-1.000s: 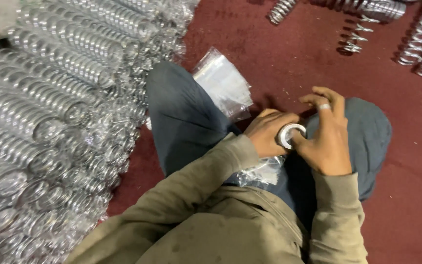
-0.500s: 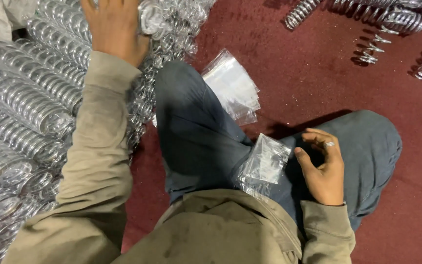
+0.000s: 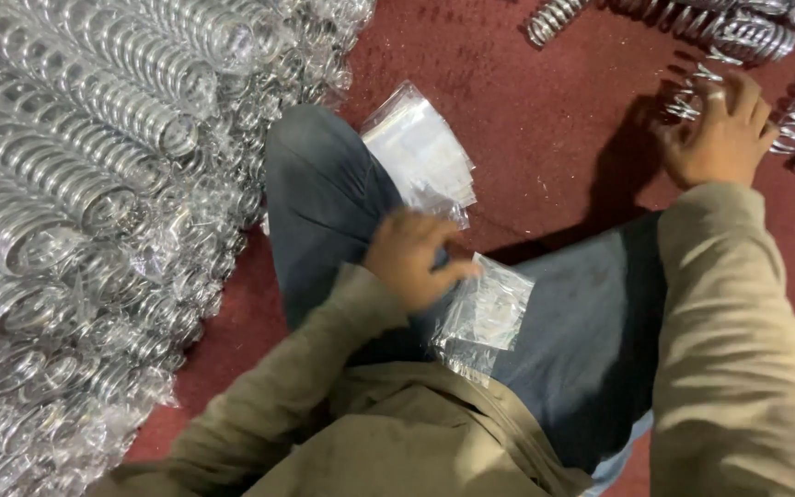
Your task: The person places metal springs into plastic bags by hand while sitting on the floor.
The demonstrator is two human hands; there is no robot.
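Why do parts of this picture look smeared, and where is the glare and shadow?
Head view: both the left hand and right hand are motion-blurred; glare glints off the bagged metal springs at left; the right arm throws a dark shadow on the red floor.

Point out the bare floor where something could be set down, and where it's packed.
Bare red floor lies between the flat bags and the right hand, and a narrow strip runs between the left knee and the bagged spring pile. Crowded: that pile, and the loose springs at the top right.
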